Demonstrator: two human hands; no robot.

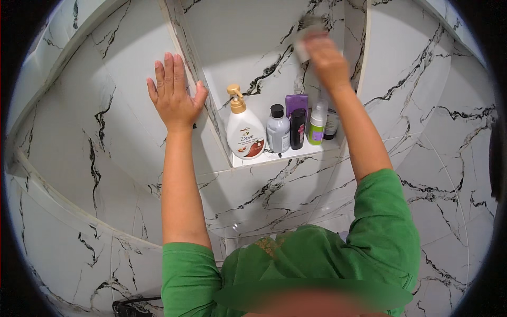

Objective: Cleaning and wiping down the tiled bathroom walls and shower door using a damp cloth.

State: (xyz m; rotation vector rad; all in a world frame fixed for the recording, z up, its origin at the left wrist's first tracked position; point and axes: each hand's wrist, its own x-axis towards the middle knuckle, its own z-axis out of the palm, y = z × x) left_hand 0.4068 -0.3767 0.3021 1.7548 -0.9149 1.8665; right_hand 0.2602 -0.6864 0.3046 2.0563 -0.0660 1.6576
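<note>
My left hand (176,93) lies flat with fingers up and thumb apart on the marbled wall tile, its thumb at the left edge of a recessed niche. My right hand (325,59), blurred, is shut on a pale cloth (302,49) against the upper right of the niche's back wall. Below it, on the niche shelf (253,161), stand a white Dove pump bottle (245,132), a grey bottle with a black cap (278,132), a black bottle (298,128), a purple tube (296,102), a clear-capped bottle with a green label (317,128) and a grey tube (331,123).
Marbled tile walls surround the niche, whose raised side edge (363,47) stands right of my right hand. A ledge (79,210) curves along the lower left. Something black with a bar (132,307) shows at the bottom left, and a dark object (495,158) at the far right.
</note>
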